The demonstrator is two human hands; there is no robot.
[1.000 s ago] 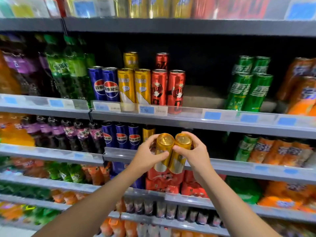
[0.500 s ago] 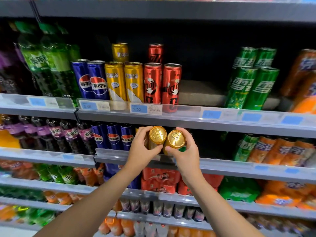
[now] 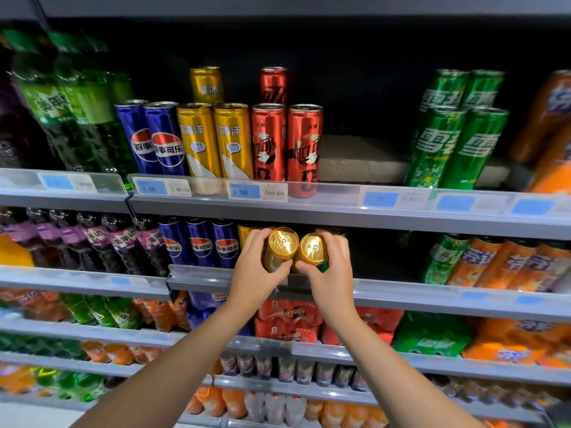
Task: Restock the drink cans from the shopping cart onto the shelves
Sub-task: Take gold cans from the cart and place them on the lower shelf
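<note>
Left hand [image 3: 256, 273] and right hand [image 3: 332, 273]: bare, ringless; both forearms bare, entering from 6 o'clock; no sleeves visible.

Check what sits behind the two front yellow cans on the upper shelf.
Behind the front yellow cans one more yellow can shows, its top and upper label visible above them. Its lower body is covered, and anything deeper is lost in shadow.

Grey store shelving [image 3: 340, 214] rises in tiers, blue price tags [image 3: 244, 191] along the rails, dark recess behind.
</note>
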